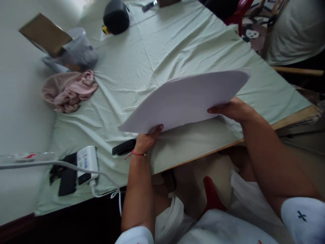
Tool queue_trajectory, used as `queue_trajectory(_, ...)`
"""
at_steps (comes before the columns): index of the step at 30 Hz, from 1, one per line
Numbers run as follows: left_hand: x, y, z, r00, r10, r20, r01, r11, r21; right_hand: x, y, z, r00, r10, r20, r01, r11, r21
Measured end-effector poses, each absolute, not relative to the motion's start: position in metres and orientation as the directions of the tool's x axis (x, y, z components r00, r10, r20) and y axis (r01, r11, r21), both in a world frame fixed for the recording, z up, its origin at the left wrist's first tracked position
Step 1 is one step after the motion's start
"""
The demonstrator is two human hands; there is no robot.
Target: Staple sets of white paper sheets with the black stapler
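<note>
A white sheet of paper [188, 100], perhaps more than one layer, is held up in both hands above the near part of the table. My left hand [148, 137] grips its near left edge, thumb on top and the other fingers hidden beneath. At the near right edge, my right hand [231, 109] pinches the paper the same way, its fingers also out of sight below. The sheet bows upward in the middle and its far right corner lifts. Just left of my left wrist lies a black oblong object [124, 147] on the cloth.
A pale green cloth [127, 112] covers the table. At left lie pink fabric [73, 91], a plastic tub [81, 51] with cardboard [45, 34], a white power bank [87, 162] with cable and a dark phone [67, 181]. A black case [116, 17] stands farther back. A person [297, 34] is at right.
</note>
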State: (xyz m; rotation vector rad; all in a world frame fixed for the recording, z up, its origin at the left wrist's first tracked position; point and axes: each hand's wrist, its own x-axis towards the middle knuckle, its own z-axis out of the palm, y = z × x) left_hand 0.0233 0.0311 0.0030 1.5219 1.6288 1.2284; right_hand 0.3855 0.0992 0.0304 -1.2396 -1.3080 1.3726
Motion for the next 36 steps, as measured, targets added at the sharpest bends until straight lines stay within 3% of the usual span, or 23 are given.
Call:
queue_trajectory(4,0.02,0.031,-0.002,-0.179,0.951,0.253,0.471,-0.143,0.87,0.389,0.101,0.029,-0.133,0.99,-0.055,0.122,-0.038,-0.992)
queue_trajectory(9,0.01,0.026,-0.004,-0.272,0.937,0.219,0.395,-0.098,0.914,0.395,0.101,0.032,-0.204,0.968,-0.148,0.135,-0.122,-0.983)
queue_trajectory(14,0.002,0.024,0.0,-0.263,0.925,0.275,0.447,-0.136,0.884,0.394,0.1,0.038,-0.155,0.985,-0.077,0.17,-0.05,-0.984)
queue_trajectory(20,0.012,0.032,0.002,-0.241,0.943,0.229,0.45,-0.1,0.887,0.392,0.1,0.042,-0.381,0.904,-0.193,0.292,-0.081,-0.953)
queue_trajectory(28,0.018,0.026,0.014,-0.388,0.922,-0.006,0.107,0.051,0.993,0.393,0.102,0.041,-0.221,0.966,-0.136,0.166,-0.101,-0.981)
queue_trajectory(32,0.02,0.028,0.014,-0.354,0.933,-0.071,0.018,0.083,0.996,0.395,0.1,0.048,-0.218,0.965,-0.147,0.162,-0.112,-0.98)
queue_trajectory(36,0.021,0.029,0.009,-0.292,0.955,-0.044,0.001,0.047,0.999,0.401,0.1,0.051,-0.195,0.969,-0.149,0.171,-0.116,-0.978)
